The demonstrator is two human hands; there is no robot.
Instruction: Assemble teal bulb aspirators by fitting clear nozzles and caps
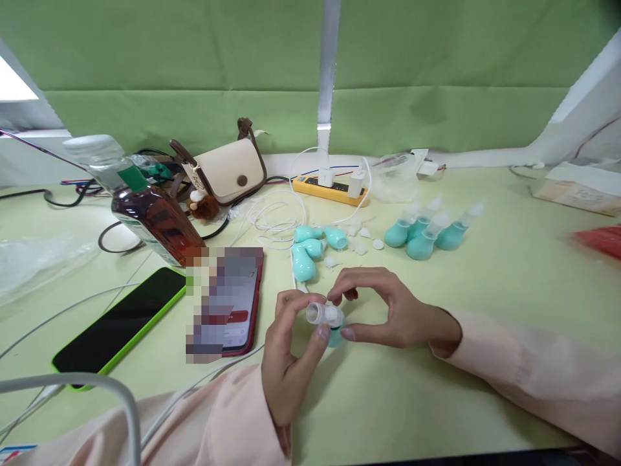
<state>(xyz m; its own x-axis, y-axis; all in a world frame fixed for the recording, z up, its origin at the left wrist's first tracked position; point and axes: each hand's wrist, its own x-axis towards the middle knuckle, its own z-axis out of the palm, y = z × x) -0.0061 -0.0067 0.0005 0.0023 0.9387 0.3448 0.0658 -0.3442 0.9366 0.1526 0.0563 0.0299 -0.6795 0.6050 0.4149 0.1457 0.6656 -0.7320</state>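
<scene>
Between its thumb and fingers, my left hand (294,349) pinches a short clear plastic tube (317,313), its round opening tilted to the left. Just under the tube a teal part (336,338) shows; whether it is joined to the tube I cannot tell. My right hand (398,310) curves around the right side, thumb and fingers apart, the thumb tip close to the teal part. Loose teal rubber bulbs (305,262) lie in a cluster beyond my hands. Farther right stand several teal bulbs with clear nozzles (421,244) fitted on top.
Small white plastic pieces (358,246) lie beside the loose bulbs. On the left are a green-cased phone (121,323), a red-cased phone (255,304) and a tilted bottle (155,217). Behind are a handbag (233,171) and a yellow power strip (310,189) with white cables.
</scene>
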